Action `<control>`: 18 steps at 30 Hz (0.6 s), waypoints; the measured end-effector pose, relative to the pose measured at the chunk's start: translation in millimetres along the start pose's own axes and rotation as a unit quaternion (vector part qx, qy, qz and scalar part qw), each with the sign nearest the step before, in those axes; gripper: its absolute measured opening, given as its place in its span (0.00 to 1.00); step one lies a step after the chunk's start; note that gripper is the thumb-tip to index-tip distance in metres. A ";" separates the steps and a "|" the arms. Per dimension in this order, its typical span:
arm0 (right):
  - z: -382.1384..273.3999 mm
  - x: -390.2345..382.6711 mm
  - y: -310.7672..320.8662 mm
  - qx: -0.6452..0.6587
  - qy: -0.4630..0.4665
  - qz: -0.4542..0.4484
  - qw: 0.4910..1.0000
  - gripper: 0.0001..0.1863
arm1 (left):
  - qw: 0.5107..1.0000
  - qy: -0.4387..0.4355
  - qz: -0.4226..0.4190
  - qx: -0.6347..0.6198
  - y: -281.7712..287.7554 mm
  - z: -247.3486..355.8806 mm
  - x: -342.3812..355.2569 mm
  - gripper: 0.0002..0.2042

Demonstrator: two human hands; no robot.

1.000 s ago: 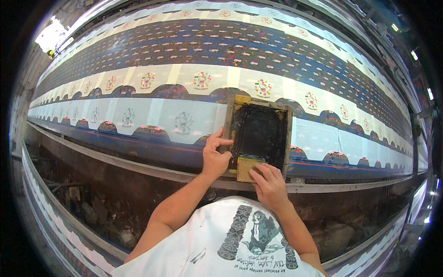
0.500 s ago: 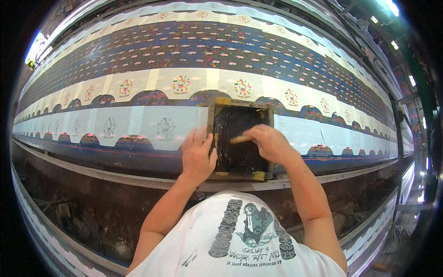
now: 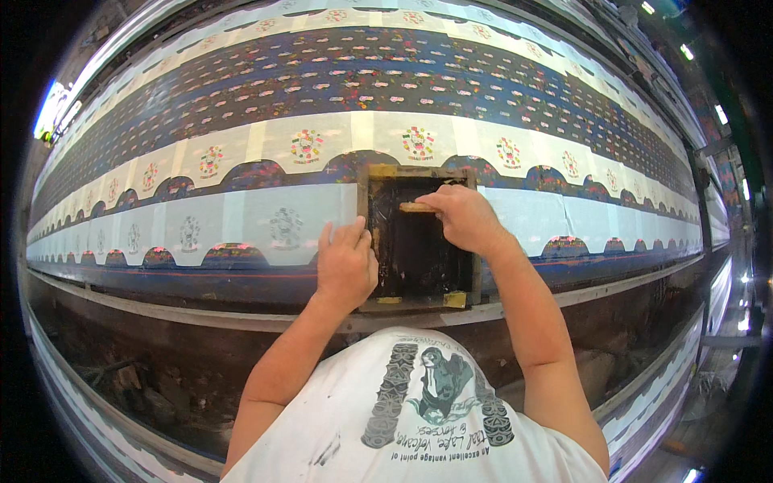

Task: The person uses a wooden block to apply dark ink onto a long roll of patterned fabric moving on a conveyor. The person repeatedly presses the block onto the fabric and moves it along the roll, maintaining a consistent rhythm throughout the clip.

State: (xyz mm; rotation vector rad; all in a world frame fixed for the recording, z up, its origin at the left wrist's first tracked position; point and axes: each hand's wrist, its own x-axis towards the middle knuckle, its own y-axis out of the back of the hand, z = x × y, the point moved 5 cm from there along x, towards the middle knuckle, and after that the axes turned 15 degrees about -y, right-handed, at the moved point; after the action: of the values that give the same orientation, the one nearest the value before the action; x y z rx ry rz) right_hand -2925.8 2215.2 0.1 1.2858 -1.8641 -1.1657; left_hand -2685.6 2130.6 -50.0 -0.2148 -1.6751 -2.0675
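A wooden-framed printing screen [image 3: 435,172] with dark mesh and yellowish tape on its corners lies across a row of pale blue fabric panels [image 3: 241,221]. My right hand [image 3: 467,216] is closed on a small wooden-edged squeegee [image 3: 415,207], held over the upper part of the mesh. The squeegee's lower edge is hard to make out against the dark ink. Against the screen's left rail rests my left hand [image 3: 346,262], its fingers stretched forward and slightly apart. Grey motifs [image 3: 286,228] show on the blue panels to the left of the screen; those to its right look plain.
Beyond the screen runs a row of cream panels [image 3: 322,141] with colourful round motifs. Dark patterned table covering [image 3: 386,80] stretches behind it. A pale rail [image 3: 225,318] edges the table in front of me, with a dark gap below. Lamps hang at the far right.
My right hand has moved the squeegee up the mesh, away from me. My left hand has slid slightly down along the left rail, its fingers drawn closer together. The view has shifted a little.
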 end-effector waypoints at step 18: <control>-54.7 -150.9 -38.8 -0.019 -0.013 0.017 1.000 0.24 | 0.977 0.082 0.144 -0.135 -23.1 -0.9 -26.5 0.28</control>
State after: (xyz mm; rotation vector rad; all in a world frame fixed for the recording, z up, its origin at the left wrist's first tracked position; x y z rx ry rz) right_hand -2809.3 2332.0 -8.4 1.2183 -1.8664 -1.2007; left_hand -2672.5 2139.9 -81.2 -0.3429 -1.1872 -2.0216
